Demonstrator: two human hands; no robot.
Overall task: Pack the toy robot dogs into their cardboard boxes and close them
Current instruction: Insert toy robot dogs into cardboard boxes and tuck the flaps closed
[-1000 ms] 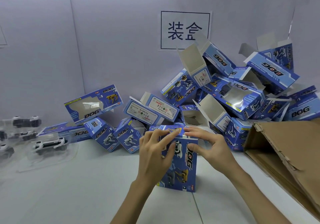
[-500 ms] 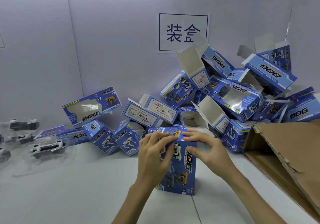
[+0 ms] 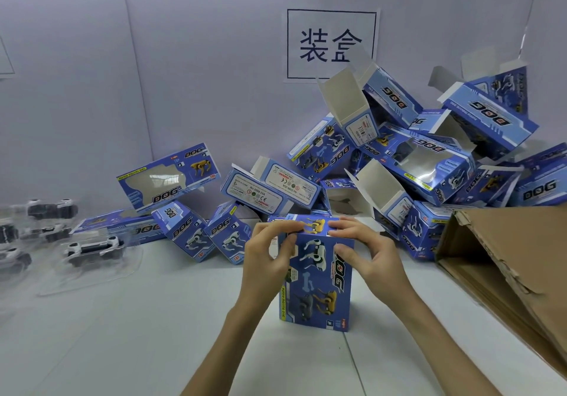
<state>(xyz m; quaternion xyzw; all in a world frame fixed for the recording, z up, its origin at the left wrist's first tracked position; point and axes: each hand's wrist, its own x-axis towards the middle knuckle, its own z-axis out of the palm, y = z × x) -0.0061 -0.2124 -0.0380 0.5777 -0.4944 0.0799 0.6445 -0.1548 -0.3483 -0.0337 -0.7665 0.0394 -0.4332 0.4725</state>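
A blue DOG box (image 3: 316,285) stands upright on the white table (image 3: 122,334), its printed back toward me. My left hand (image 3: 270,254) grips its upper left side, fingers on the top flap and thumb on the front. My right hand (image 3: 365,251) grips the upper right, fingers curled over the top flap and thumb against the front face. What is inside this box is hidden. Toy robot dogs in clear plastic trays (image 3: 92,248) lie at the far left.
A heap of blue DOG boxes (image 3: 414,162), several with open flaps, is piled against the back wall from centre to right. Two small boxes (image 3: 208,233) lean left of centre. A large brown carton (image 3: 506,267) lies open at the right. A sign (image 3: 331,43) hangs on the wall.
Both hands' fingers have pressed the top flap down onto the box. The view has shifted slightly closer.
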